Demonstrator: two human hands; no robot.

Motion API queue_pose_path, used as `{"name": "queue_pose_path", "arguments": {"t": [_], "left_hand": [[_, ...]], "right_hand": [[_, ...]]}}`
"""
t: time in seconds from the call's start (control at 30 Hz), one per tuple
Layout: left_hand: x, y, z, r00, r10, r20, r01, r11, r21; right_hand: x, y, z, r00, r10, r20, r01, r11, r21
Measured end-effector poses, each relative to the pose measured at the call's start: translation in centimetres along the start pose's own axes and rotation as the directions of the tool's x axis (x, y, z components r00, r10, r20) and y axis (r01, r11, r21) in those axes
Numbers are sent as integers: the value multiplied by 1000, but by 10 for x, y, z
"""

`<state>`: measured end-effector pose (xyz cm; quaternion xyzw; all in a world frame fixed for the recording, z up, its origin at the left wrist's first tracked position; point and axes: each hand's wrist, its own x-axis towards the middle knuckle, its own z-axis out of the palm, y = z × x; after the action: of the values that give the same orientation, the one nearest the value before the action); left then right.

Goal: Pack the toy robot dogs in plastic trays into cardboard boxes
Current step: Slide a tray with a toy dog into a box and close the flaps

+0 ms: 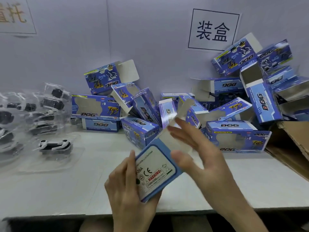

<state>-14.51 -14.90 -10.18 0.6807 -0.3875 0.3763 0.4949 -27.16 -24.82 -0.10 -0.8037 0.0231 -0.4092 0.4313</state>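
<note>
Gripping a glossy blue cardboard box (155, 169) by its printed end, the left hand (128, 190) curls its fingers round it over the smooth pale desk (66, 190). The right hand (200, 153) lays straight, released fingers against the box's dull grey open flap (181, 114), which is blurred. Matching boxes (234, 136), many with flaps open, heap against the wall. On the left, thin clear plastic trays (25, 114) pile up; the nearest holds a black-and-white toy robot dog (54, 145). A brown corrugated carton (292, 139) sits far right.

Toy robot dogs in plastic trays (53, 146) lie left on the bench (234, 178); cardboard boxes (140, 131) pile behind, a carton (291, 144) right.
</note>
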Motion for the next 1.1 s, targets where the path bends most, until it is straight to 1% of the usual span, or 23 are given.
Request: {"name": "queue_pose_path", "arguments": {"t": [0.1,0.17,0.2,0.27,0.3,0.33,0.37,0.4,0.43,0.47,0.53,0.57,0.6,0.63,0.67,0.7,0.73,0.77,0.8,0.87,0.93,1.0,1.1], "left_hand": [[-6,-3,5,999,8,-52,-2,993,115],[-9,-4,6,997,21,-73,-9,987,161],[-9,-1,6,998,11,-64,-1,989,148],[-3,8,3,999,-29,-19,31,993,111],[3,12,-1,995,-100,18,98,992,79],[8,17,-5,968,-222,117,226,974,-15],[9,16,-6,940,-305,155,318,946,-70],[7,11,-3,930,-321,178,339,937,-85],[9,15,-2,908,-370,198,386,921,-53],[9,17,-1,909,-364,201,381,923,-50],[7,18,5,956,-280,88,282,959,-3],[4,19,9,973,-229,15,228,973,40],[2,21,11,978,-209,-21,210,976,53],[-1,17,16,978,-206,-16,206,978,35],[-2,11,17,975,-222,0,222,975,-22],[-1,5,17,968,-252,20,252,960,-123],[0,-1,14,951,-303,66,309,914,-262],[1,-8,13,927,-353,128,374,842,-390],[4,-14,12,906,-381,185,422,779,-463],[5,-30,13,857,-407,317,513,739,-437],[9,-47,13,772,-412,483,603,715,-353],[12,-67,8,710,-382,592,644,692,-326],[19,-95,-9,640,-239,730,605,743,-287]], "right_hand": [[4,3,19,1000,8,-15,-8,998,-59],[-1,10,33,996,12,-88,-23,992,-125],[-5,14,39,988,-21,-156,-14,976,-216],[-11,22,54,950,-198,-241,67,884,-462],[-14,26,61,931,-286,-227,107,807,-581],[-17,29,67,925,-326,-194,114,726,-678],[-19,31,72,936,-314,-160,94,661,-745],[-21,32,74,952,-276,-131,71,616,-785],[-22,34,75,965,-242,-106,57,583,-810],[-22,34,73,973,-217,-79,57,557,-828],[-20,33,65,981,-194,-12,95,532,-841],[-19,33,60,978,-207,28,139,542,-829],[-18,33,54,970,-234,61,191,587,-786],[-17,32,49,965,-252,75,230,671,-705],[-16,31,43,966,-251,61,237,771,-591],[-16,31,39,971,-237,11,216,859,-464],[-16,33,36,975,-212,-64,178,922,-345],[-15,37,34,974,-175,-142,136,959,-249],[-15,45,33,970,-129,-205,92,979,-181],[-17,66,35,963,6,-269,-34,995,-99],[-21,87,39,946,191,-261,-200,980,-7],[-27,105,44,914,354,-198,-346,935,76],[-32,124,47,860,506,-63,-498,861,105]]}}
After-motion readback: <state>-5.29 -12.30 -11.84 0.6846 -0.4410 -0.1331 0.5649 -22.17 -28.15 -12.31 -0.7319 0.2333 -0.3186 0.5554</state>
